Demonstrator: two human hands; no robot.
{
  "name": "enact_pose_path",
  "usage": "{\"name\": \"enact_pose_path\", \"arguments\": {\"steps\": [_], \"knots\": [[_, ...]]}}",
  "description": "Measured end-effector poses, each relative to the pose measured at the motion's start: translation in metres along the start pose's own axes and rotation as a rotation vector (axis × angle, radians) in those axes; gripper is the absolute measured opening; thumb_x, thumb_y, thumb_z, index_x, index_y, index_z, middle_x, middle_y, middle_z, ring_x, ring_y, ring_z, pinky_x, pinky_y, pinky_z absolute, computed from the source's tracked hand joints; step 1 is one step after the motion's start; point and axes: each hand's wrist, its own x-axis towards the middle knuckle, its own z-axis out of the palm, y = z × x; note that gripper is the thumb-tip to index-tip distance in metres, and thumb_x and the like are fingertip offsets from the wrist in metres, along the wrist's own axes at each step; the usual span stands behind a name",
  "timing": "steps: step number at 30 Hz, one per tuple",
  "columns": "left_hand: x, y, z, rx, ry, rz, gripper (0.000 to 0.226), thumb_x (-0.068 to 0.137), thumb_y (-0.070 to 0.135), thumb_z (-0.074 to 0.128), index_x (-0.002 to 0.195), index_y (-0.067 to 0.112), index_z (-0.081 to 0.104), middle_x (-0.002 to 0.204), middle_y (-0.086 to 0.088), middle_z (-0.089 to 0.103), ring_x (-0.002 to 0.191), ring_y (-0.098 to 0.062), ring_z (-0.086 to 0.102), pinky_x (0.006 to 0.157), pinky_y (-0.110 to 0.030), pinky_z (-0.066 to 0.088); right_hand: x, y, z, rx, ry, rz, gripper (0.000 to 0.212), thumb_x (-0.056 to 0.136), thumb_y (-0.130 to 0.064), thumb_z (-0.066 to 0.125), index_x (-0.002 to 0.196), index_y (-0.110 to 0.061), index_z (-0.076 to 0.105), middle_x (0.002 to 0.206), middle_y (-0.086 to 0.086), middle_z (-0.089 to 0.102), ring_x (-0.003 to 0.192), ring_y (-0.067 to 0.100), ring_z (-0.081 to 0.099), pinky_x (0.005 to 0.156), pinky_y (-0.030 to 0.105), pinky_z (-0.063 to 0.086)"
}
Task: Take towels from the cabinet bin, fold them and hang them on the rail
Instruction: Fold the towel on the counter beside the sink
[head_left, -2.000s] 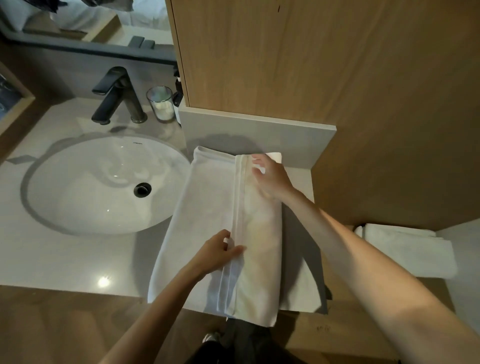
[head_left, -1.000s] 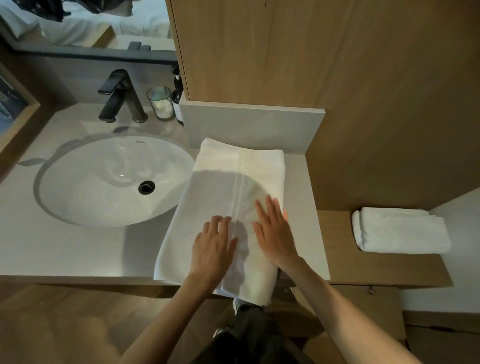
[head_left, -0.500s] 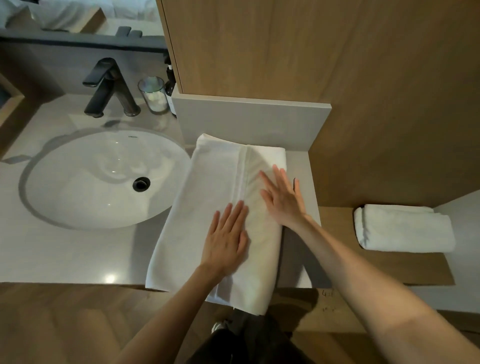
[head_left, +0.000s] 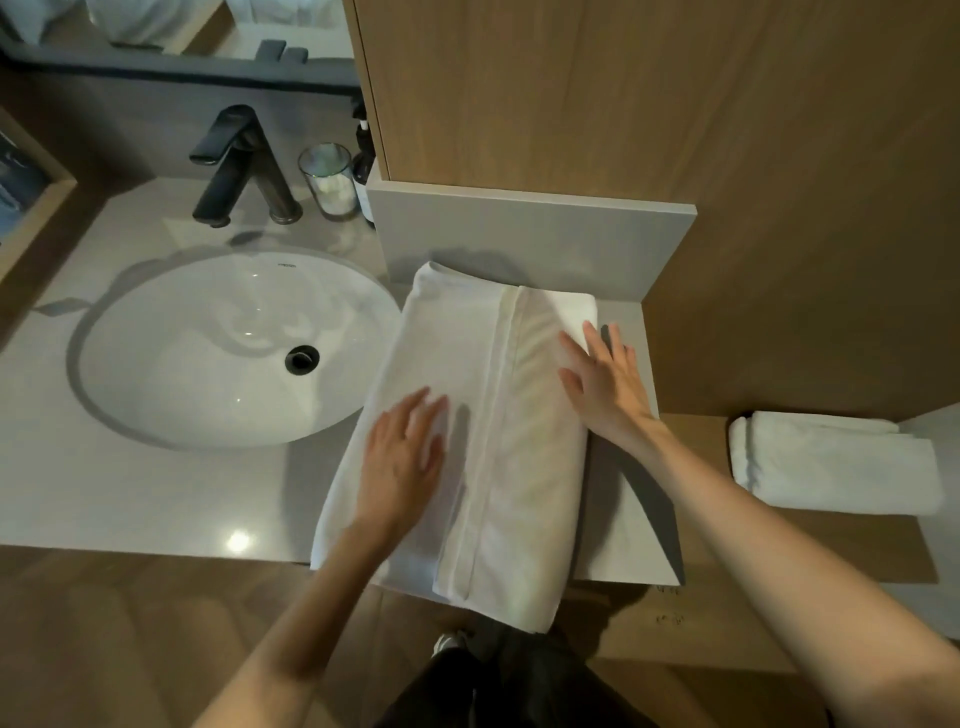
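The fingers (head_left: 576, 358) of the left hand (head_left: 402, 460) and right hand (head_left: 605, 387) lie straight, pressing flat on the folded towel (head_left: 524, 467). The towel lies on the desk (head_left: 130, 488) beside the sink (head_left: 208, 353).

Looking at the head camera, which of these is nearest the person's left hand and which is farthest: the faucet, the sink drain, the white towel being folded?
1. White towel, directly under the left hand.
2. Sink drain, off to its left.
3. Faucet, far back on the left.
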Motion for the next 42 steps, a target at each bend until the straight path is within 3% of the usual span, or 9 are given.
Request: {"name": "enact_pose_path", "arguments": {"steps": [5, 9, 14, 18, 23, 29, 34, 38, 42], "knots": [[-0.007, -0.03, -0.025, 0.13, 0.042, -0.291, 0.053, 0.087, 0.025, 0.068, 0.135, 0.011, 0.051, 0.13, -0.018, 0.051, 0.113, -0.039, 0.049, 0.091, -0.048, 0.044, -0.023, -0.029, 0.003, -0.035, 0.088, -0.118, 0.047, 0.098, -0.021, 0.045, 0.145, -0.021, 0.042, 0.157, 0.007, 0.025, 0.144, 0.036, 0.014, 0.117, 0.052, 0.018], [-0.023, -0.031, -0.031, 0.101, 0.017, -0.427, 0.057, 0.085, 0.037, 0.068, 0.133, 0.013, 0.05, 0.121, -0.017, 0.047, 0.107, -0.035, 0.047, 0.089, -0.041, 0.041, -0.013, -0.068, -0.001, 0.032, 0.152, -0.262, 0.048, 0.09, -0.006, 0.053, 0.135, -0.021, 0.055, 0.152, 0.009, 0.037, 0.134, 0.031, 0.036, 0.114, 0.054, 0.022], [-0.033, -0.026, -0.032, -0.019, -0.028, -0.63, 0.053, 0.087, 0.043, 0.063, 0.125, 0.01, 0.046, 0.118, -0.008, 0.048, 0.111, -0.027, 0.046, 0.091, -0.037, 0.039, 0.021, -0.126, 0.0, 0.039, 0.066, -0.4, 0.051, 0.091, 0.002, 0.05, 0.131, -0.027, 0.058, 0.149, 0.005, 0.04, 0.119, 0.029, 0.052, 0.097, 0.047, 0.042], [-0.034, -0.02, -0.04, -0.147, -0.023, -0.594, 0.024, 0.091, 0.027, 0.06, 0.106, 0.014, 0.047, 0.102, 0.002, 0.047, 0.1, -0.023, 0.047, 0.075, -0.032, 0.035, 0.035, -0.16, -0.005, 0.032, -0.079, -0.458, 0.059, 0.096, 0.006, 0.035, 0.138, -0.033, 0.05, 0.134, 0.007, 0.037, 0.115, 0.028, 0.047, 0.089, 0.04, 0.045], [-0.026, -0.001, -0.05, -0.214, -0.048, -0.417, 0.026, 0.092, 0.02, 0.06, 0.116, 0.02, 0.05, 0.107, 0.007, 0.049, 0.091, -0.013, 0.052, 0.07, -0.026, 0.04, 0.045, -0.174, -0.013, -0.119, -0.157, -0.432, 0.057, 0.097, 0.004, 0.038, 0.142, -0.031, 0.042, 0.131, 0.009, 0.034, 0.111, 0.03, 0.044, 0.084, 0.037, 0.038], [-0.02, 0.016, -0.064, -0.311, -0.056, -0.339, 0.028, 0.09, 0.022, 0.063, 0.113, 0.03, 0.05, 0.099, 0.009, 0.054, 0.079, -0.008, 0.058, 0.066, -0.026, 0.05, 0.055, -0.162, -0.017, -0.003, -0.025, -0.419, 0.028, 0.093, -0.004, 0.039, 0.113, -0.016, 0.055, 0.111, 0.01, 0.056, 0.097, 0.034, 0.056, 0.074, 0.036, 0.041], [-0.018, 0.035, -0.069, -0.522, -0.183, -0.232, 0.056, 0.085, 0.025, 0.066, 0.134, 0.039, 0.044, 0.094, 0.011, 0.056, 0.068, -0.008, 0.061, 0.063, -0.02, 0.052, 0.036, -0.129, -0.044, 0.203, 0.215, -0.375, 0.023, 0.086, -0.004, 0.05, 0.1, -0.015, 0.065, 0.096, 0.004, 0.069, 0.086, 0.03, 0.06, 0.064, 0.032, 0.041], [-0.018, 0.051, -0.056, -0.566, -0.313, -0.127, 0.065, 0.081, 0.026, 0.065, 0.138, 0.042, 0.039, 0.094, 0.012, 0.057, 0.066, -0.008, 0.061, 0.066, -0.019, 0.053, 0.012, -0.084, -0.049, 0.309, 0.285, -0.274, 0.027, 0.088, -0.005, 0.052, 0.104, -0.02, 0.068, 0.094, 0.002, 0.071, 0.087, 0.024, 0.064, 0.073, 0.035, 0.05], [-0.016, 0.072, -0.036, -0.558, -0.437, -0.07, 0.065, 0.086, 0.016, 0.066, 0.141, 0.037, 0.039, 0.096, 0.017, 0.055, 0.069, -0.001, 0.061, 0.068, -0.011, 0.049, -0.008, -0.038, -0.034, 0.399, 0.226, -0.17, 0.029, 0.097, -0.003, 0.051, 0.114, -0.021, 0.067, 0.116, 0.001, 0.067, 0.104, 0.018, 0.064, 0.09, 0.023, 0.051]]}}
